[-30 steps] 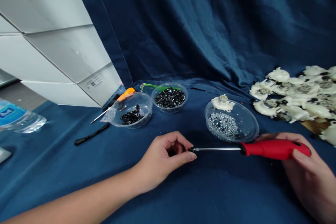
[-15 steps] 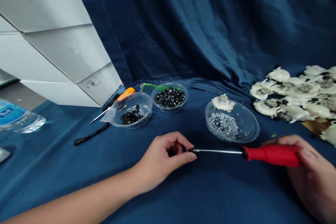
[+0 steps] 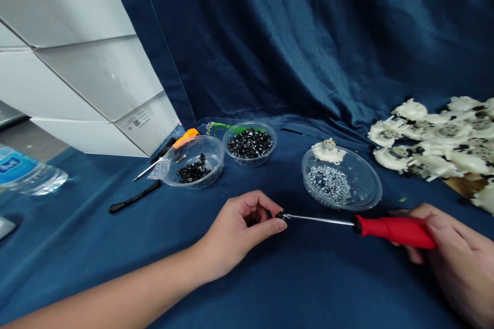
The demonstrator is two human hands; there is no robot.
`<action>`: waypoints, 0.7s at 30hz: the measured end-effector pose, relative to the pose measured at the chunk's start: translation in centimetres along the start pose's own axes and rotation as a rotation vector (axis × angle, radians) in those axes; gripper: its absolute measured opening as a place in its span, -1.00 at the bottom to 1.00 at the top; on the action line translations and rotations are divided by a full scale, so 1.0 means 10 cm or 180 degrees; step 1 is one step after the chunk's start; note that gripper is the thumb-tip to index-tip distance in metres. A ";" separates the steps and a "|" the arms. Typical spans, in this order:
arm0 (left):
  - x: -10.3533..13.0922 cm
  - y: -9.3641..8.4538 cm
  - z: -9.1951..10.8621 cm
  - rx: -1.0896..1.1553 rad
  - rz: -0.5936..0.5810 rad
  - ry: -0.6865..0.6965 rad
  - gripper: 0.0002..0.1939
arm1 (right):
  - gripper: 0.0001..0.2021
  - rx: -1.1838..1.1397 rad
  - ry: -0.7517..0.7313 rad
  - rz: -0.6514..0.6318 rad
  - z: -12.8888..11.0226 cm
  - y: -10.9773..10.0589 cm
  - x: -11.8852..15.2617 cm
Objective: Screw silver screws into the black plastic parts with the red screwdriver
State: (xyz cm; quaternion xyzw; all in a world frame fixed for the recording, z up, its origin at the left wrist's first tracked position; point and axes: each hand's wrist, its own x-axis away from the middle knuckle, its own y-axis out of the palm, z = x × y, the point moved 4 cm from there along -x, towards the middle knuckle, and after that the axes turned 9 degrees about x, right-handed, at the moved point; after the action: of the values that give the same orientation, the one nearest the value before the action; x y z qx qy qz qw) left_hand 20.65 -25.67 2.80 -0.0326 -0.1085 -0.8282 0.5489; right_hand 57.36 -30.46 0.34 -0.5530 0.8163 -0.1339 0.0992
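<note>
Between thumb and forefinger, my left hand (image 3: pixel 247 229) pinches a small black part (image 3: pixel 280 215), mostly covered by the fingertips. The tip of a red-handled screwdriver (image 3: pixel 393 230) meets that part from the right, its steel shaft nearly level. My right hand (image 3: pixel 451 247) is closed around the rear of the handle. Just beyond the shaft stands a clear tub of silver screws (image 3: pixel 330 185), with a white plastic part (image 3: pixel 328 150) on its far rim. Farther back sit a tub of black parts with shiny metal (image 3: pixel 249 144) and another with fewer black pieces (image 3: pixel 193 170).
White plastic assemblies (image 3: pixel 440 136) are heaped at the right. An orange-handled screwdriver (image 3: pixel 186 138) and a black strip (image 3: pixel 135 198) lie left of the tubs. White boxes (image 3: pixel 96 82) and a water bottle (image 3: pixel 27 172) stand at the left. A blue curtain (image 3: pixel 289 36) hangs behind.
My right hand has shifted its fingers on the red handle, which has moved slightly left. The screwdriver tip and the left fingertips have risen a little, still together.
</note>
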 end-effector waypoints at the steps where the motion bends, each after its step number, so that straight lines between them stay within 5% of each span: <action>1: 0.00 0.00 0.00 -0.0002 0.0010 0.0002 -0.71 | -0.64 -0.0070 -0.0016 0.0061 -0.01 -0.01 -0.01; 7: -0.01 -0.01 0.00 -0.0039 0.0099 -0.0068 -0.69 | -0.66 -0.0529 0.0349 -0.0376 -0.03 0.08 0.01; 13: -0.01 -0.01 -0.01 -0.0052 0.0078 -0.0037 -0.68 | -0.43 -0.0647 0.0500 -0.0057 -0.09 0.16 0.11; 17: 0.00 -0.02 -0.02 -0.0048 0.0107 -0.0039 -0.67 | -0.64 -0.0408 0.0323 -0.0675 -0.02 0.15 0.07; 21: 0.01 -0.02 -0.02 -0.0032 0.0140 -0.0040 -0.67 | -0.64 -0.0344 0.0035 -0.0644 -0.04 0.09 0.03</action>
State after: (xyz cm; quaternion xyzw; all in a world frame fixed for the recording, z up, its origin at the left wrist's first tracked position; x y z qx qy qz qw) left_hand 20.44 -25.68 2.59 -0.0430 -0.1070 -0.8162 0.5662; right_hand 56.31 -30.32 0.42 -0.6363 0.7629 -0.1021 0.0507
